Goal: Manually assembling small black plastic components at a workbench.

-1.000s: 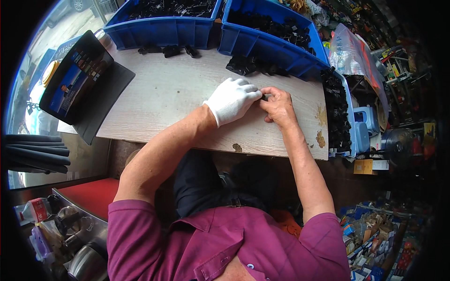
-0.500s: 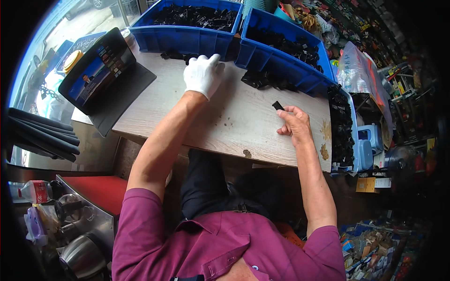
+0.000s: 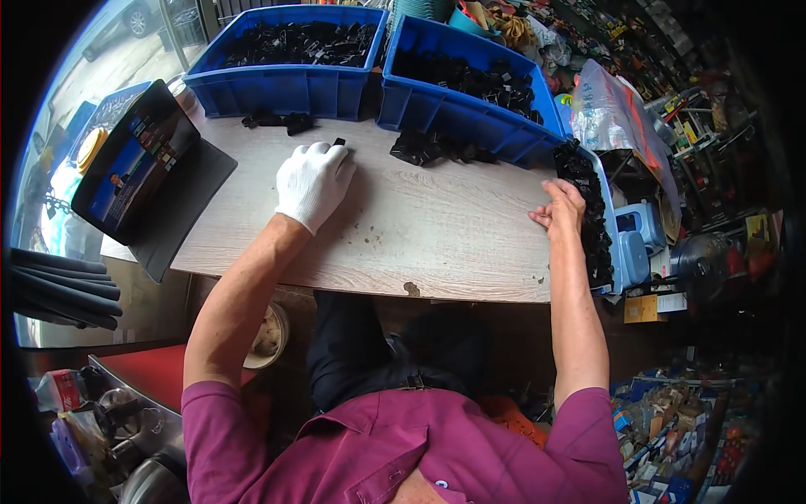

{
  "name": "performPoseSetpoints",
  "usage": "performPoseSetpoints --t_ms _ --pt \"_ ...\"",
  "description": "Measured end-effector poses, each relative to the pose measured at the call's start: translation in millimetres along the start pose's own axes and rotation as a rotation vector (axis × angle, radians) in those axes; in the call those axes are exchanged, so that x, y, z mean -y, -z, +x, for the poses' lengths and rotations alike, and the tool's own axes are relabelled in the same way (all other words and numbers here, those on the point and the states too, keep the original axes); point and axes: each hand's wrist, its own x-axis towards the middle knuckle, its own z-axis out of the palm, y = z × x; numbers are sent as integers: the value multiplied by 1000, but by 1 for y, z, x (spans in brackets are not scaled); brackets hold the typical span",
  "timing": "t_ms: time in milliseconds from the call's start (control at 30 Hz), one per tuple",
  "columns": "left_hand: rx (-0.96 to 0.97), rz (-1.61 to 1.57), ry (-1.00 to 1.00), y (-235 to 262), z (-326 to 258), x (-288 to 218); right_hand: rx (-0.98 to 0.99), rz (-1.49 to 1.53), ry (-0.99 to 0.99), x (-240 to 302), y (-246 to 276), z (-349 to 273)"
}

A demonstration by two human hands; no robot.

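Wood-grain laminate covers the desk (image 3: 403,227), pale and worn, with a chipped dark spot near its front edge. The left hand (image 3: 313,181), in a white glove, lies palm down on it with fingers together, fingertips touching a small black part (image 3: 339,142). The right hand (image 3: 561,206), bare, rests at the desk's right edge with fingers loosely curled, just beside a narrow blue tray (image 3: 606,244) heaped with black parts; whether it grips one I cannot tell. Two blue bins (image 3: 285,88) (image 3: 453,113) stand side by side along the far edge, both full of black parts. Loose parts lie in front of them: a few (image 3: 277,121) by the left bin, a bigger pile (image 3: 437,148) by the right one. A tablet (image 3: 134,168) leans on a dark stand at the desk's left corner, screen lit. Beyond the right side sit a clear plastic bag (image 3: 609,113) and crowded shelves of hardware; dark tubes (image 3: 59,290) lie stacked at far left.
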Motion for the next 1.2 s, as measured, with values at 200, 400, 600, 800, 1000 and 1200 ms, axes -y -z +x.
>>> performPoseSetpoints --t_ms 200,400,600,800,1000,1200 --pt "40 -53 4 -10 5 -11 232 -147 70 0 -59 -12" --pt "31 -97 -39 -12 8 -14 224 -320 210 2 -92 -10" --pt "37 -143 -89 -14 8 -11 238 -341 226 -1 -94 -11" --pt "5 -230 -52 -14 6 -6 335 -300 9 2 -75 -27" --pt "45 -256 -45 -11 5 -7 319 -236 -4 3 -68 -54" --pt "53 -402 -22 -3 3 -17 386 -331 106 1 -75 -62"
